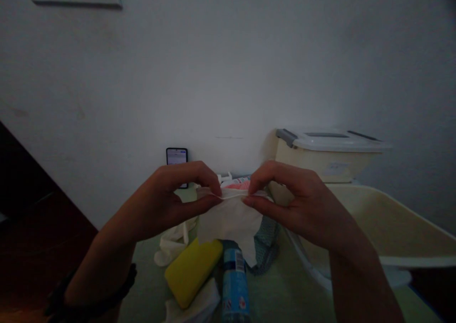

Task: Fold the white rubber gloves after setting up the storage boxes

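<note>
A thin white sheet, like a tissue or wipe (pixel 230 218), hangs between my two hands above the table. My left hand (pixel 178 194) pinches its upper edge between thumb and fingers. Close beside it, my right hand (pixel 285 192) pinches the same edge. The sheet's lower part drapes down with an uneven edge, its right corner reaching lowest. Below the sheet stand or lie a blue printed bottle or can (pixel 235 285) and a yellow sponge-like block (pixel 194 270). Part of a pink item (pixel 238 185) shows behind the sheet's top edge.
A phone (pixel 177 156) leans at the wall. White crumpled items (pixel 173 244), a white cloth (pixel 195 304) and a teal textured cloth (pixel 265 242) lie on the green-covered table (pixel 285 289). To the right are a cream basin (pixel 402 218) and a lidded box (pixel 327 159).
</note>
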`<state>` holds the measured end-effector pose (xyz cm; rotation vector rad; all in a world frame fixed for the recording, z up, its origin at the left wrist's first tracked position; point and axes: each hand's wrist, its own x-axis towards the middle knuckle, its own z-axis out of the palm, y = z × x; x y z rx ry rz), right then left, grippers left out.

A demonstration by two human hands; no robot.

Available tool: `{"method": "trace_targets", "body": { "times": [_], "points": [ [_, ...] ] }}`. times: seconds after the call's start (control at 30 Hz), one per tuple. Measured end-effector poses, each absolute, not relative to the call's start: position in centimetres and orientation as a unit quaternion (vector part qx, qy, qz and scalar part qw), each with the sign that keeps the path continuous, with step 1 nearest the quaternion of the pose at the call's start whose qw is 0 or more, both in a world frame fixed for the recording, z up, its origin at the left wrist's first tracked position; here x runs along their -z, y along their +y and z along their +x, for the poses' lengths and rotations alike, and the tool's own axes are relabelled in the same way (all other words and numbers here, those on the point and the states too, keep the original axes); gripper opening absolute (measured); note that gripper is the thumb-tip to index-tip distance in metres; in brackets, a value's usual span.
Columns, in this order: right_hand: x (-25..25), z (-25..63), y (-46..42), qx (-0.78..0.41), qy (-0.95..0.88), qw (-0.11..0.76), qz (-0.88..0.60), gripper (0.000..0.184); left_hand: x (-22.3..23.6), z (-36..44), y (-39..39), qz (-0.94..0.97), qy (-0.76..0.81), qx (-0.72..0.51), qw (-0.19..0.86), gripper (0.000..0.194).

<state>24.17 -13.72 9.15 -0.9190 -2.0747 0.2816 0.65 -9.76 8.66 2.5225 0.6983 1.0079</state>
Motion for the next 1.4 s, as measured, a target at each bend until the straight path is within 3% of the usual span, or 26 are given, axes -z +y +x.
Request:
{"method": "trace_targets", "body": {
  "times": [0.3, 0.47, 0.7, 0.87, 1.2, 1.4],
  "points": [
    [-9.2, 23.77, -14.03, -0.1, -0.827, 0.38, -0.403, 0.008, -8.4, 0.68, -9.69, 0.865, 0.243, -0.403, 0.175, 0.007],
    [-8.99, 23.66, -14.06, -0.108, -0.831, 0.378, -0.393, 0.023, -8.48, 0.54, -9.91, 0.868, 0.238, -0.404, 0.166, 0.008],
    [-8.92, 23.64, -13.77, -0.103, -0.826, 0.415, -0.368, 0.018, -8.66, 0.61, -10.06, 0.87, 0.228, -0.405, 0.166, 0.008],
    [-9.1, 23.73, -13.89, -0.12, -0.842, 0.391, -0.351, 0.007, -8.78, 0.64, -10.09, 0.87, 0.231, -0.403, 0.165, 0.01],
    [-9.51, 23.79, -14.25, -0.151, -0.846, 0.312, -0.406, 0.011, -8.77, 0.76, -10.2, 0.866, 0.233, -0.412, 0.159, 0.012],
    [-9.58, 23.78, -14.45, -0.123, -0.836, 0.345, -0.409, 0.009, -8.92, 0.63, -10.3, 0.866, 0.238, -0.413, 0.153, 0.006]
  ]
}}
